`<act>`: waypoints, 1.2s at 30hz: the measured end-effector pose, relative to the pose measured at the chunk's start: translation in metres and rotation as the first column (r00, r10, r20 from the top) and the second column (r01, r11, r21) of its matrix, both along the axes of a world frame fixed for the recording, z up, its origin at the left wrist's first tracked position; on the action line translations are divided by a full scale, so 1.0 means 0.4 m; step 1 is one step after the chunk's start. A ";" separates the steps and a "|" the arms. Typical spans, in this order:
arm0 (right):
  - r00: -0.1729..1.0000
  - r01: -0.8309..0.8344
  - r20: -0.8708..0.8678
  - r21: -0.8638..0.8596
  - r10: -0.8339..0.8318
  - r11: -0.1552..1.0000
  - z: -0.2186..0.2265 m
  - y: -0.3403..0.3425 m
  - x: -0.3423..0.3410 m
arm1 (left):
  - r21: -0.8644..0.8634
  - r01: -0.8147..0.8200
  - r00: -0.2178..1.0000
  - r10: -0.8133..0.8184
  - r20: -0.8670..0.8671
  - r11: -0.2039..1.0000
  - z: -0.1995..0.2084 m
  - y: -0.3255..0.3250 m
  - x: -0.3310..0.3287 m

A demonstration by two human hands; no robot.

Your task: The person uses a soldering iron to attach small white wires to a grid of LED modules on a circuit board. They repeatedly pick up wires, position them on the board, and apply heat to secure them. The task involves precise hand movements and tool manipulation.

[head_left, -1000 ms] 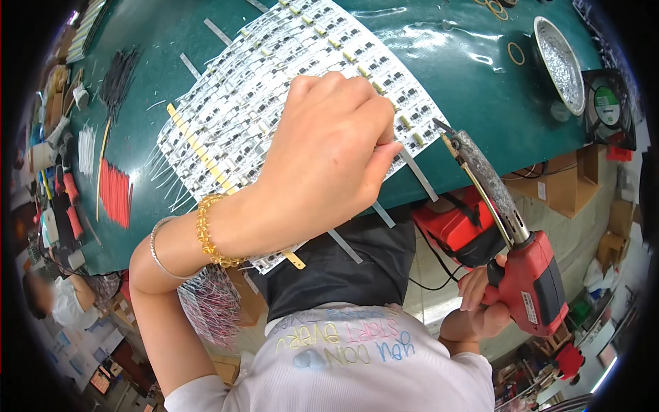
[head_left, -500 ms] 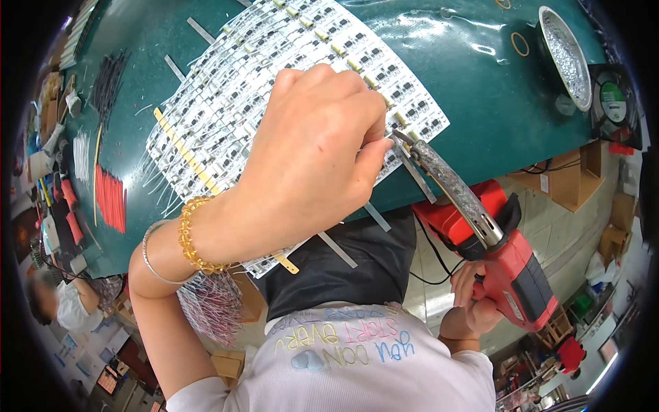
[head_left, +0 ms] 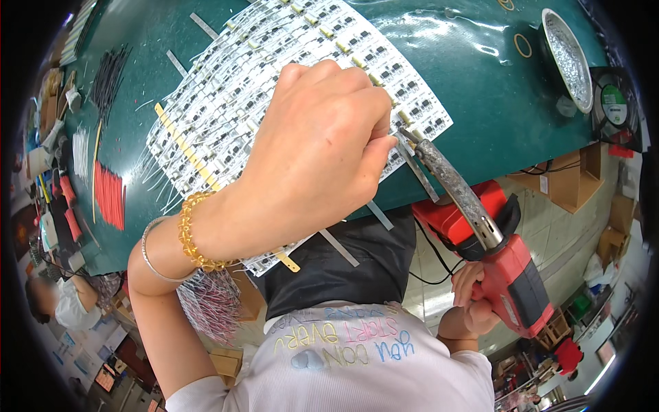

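My left hand (head_left: 329,134) is over a white panel of small circuit boards (head_left: 424,113), its thumb and forefinger pinched together near the panel's right edge. Whatever is between the fingertips is hidden. My right hand (head_left: 475,302) is wrapped round the grip of a red and black soldering gun (head_left: 518,285). The gun's tip points up and left, close to the left fingertips and just over the panel. Whether it touches cannot be made out. Thin white wires (head_left: 223,113) stick out across the panel's left part. A yellow strip (head_left: 184,147) lies across the panel.
On the green table (head_left: 480,110) lie black wires (head_left: 108,86), red wires (head_left: 110,199) and a rubber band (head_left: 522,46). A metal bowl (head_left: 547,41) and a spool (head_left: 613,103) are at the right. Below the edge are a cardboard box (head_left: 570,180) and a wire bundle (head_left: 209,305). Another person (head_left: 74,305) is at far left.
My left hand has shifted slightly to the right. The soldering gun's body has dropped a little and its tip has moved slightly right, still beside the left fingertips.
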State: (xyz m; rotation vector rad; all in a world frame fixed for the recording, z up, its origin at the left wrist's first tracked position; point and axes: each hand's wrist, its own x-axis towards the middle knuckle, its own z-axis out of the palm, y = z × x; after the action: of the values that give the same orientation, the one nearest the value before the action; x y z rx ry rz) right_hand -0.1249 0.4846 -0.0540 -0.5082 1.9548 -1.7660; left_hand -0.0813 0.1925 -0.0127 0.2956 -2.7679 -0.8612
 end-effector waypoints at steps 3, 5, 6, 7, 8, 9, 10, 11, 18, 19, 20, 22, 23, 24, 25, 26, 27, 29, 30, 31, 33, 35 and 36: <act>0.994 -0.071 -0.082 0.041 0.074 0.997 -0.008 0.022 -0.009 | -0.004 -0.003 1.000 0.003 0.004 1.000 0.002 -0.002 0.000; 0.999 -0.017 -0.028 -0.023 0.016 1.000 0.011 -0.002 0.002 | -0.006 -0.002 1.000 0.002 -0.001 1.000 -0.001 0.000 -0.003; 0.999 0.032 0.024 -0.073 -0.030 0.997 0.019 -0.016 0.005 | -0.006 0.003 1.000 -0.003 -0.003 1.000 -0.003 0.000 -0.005; 0.998 -0.058 -0.002 -0.114 0.058 0.992 0.022 -0.014 -0.004 | -0.003 0.007 1.000 -0.007 -0.009 1.000 -0.001 0.000 -0.007; 0.989 -0.148 -0.031 -0.151 0.145 0.977 0.026 -0.011 -0.017 | 0.001 0.012 1.000 -0.012 -0.015 1.000 0.001 0.001 -0.009; 0.985 -0.173 -0.043 -0.159 0.169 0.972 0.031 -0.011 -0.019 | 0.003 0.014 1.000 -0.014 -0.016 1.000 0.002 0.001 -0.010; 0.978 -0.206 -0.049 -0.175 0.201 0.963 0.026 -0.012 -0.024 | 0.000 0.008 1.000 -0.008 -0.011 1.000 0.001 0.002 -0.009; 0.971 -0.239 -0.056 -0.191 0.232 0.952 0.022 -0.012 -0.030 | -0.004 0.002 1.000 -0.002 -0.008 1.000 -0.001 0.003 -0.008; 0.986 -0.165 -0.057 -0.279 0.155 0.946 0.026 -0.044 -0.033 | -0.001 -0.018 0.999 0.018 -0.040 1.000 -0.012 -0.001 -0.003; 0.986 -0.166 -0.065 -0.322 0.153 0.932 0.017 -0.051 -0.034 | 0.006 0.002 0.999 -0.002 -0.032 1.000 -0.016 -0.005 -0.005; 0.984 -0.176 -0.071 -0.373 0.161 0.911 0.008 -0.060 -0.035 | -0.005 0.001 1.000 -0.002 -0.012 1.000 -0.017 -0.011 0.001; 0.981 -0.194 -0.073 -0.435 0.180 0.879 0.012 -0.069 -0.036 | -0.049 -0.002 1.000 0.002 0.002 0.999 -0.018 -0.004 0.001; 0.978 -0.206 -0.065 -0.460 0.199 0.864 0.014 -0.080 -0.042 | -0.033 0.049 0.996 -0.046 0.075 0.998 -0.011 -0.012 -0.003; 0.978 -0.209 -0.076 -0.466 0.196 0.860 0.015 -0.091 -0.043 | -0.022 0.057 0.998 -0.057 -0.025 0.998 -0.014 -0.016 0.004; 0.981 -0.191 -0.104 -0.453 0.161 0.871 0.026 -0.095 -0.039 | -0.075 0.052 0.994 -0.059 -0.090 0.996 0.001 -0.035 0.013; 0.994 -0.103 -0.081 -0.435 0.075 0.895 0.026 -0.098 -0.031 | -0.118 0.037 0.987 -0.055 -0.152 0.992 0.003 -0.052 0.025; 0.993 -0.115 -0.083 -0.440 0.087 0.891 0.022 -0.104 -0.033 | -0.160 0.026 0.975 -0.060 -0.213 0.987 0.005 -0.071 0.036; 0.990 -0.140 -0.066 -0.452 0.124 0.881 0.009 -0.105 -0.033 | -0.421 -0.148 0.977 0.067 -0.202 0.895 0.021 -0.150 0.129; 0.988 -0.153 -0.063 -0.444 0.140 0.883 0.008 -0.100 -0.035 | -0.517 -0.206 0.978 0.158 -0.135 0.831 0.042 -0.195 0.172; 0.986 -0.166 -0.065 -0.433 0.153 0.886 0.006 -0.095 -0.036 | -0.612 -0.204 0.975 0.218 -0.052 0.765 0.048 -0.246 0.213; 0.986 -0.166 -0.055 -0.427 0.157 0.889 0.009 -0.093 -0.035 | -0.723 -0.153 0.954 0.293 0.070 0.673 0.055 -0.331 0.288; 0.990 -0.137 -0.034 -0.428 0.136 0.893 0.011 -0.096 -0.030 | -0.733 -0.079 0.950 0.274 0.150 0.675 0.050 -0.365 0.327; 0.991 -0.132 -0.035 -0.419 0.129 0.899 0.010 -0.094 -0.032 | -0.721 -0.041 0.952 0.247 0.183 0.692 0.043 -0.371 0.335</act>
State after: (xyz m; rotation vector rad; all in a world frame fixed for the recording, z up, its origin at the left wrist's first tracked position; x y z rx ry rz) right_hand -0.1377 0.4470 -0.0499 -0.7690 1.4966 -2.1025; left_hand 0.0528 0.0440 0.0047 0.4961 -3.0015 0.3623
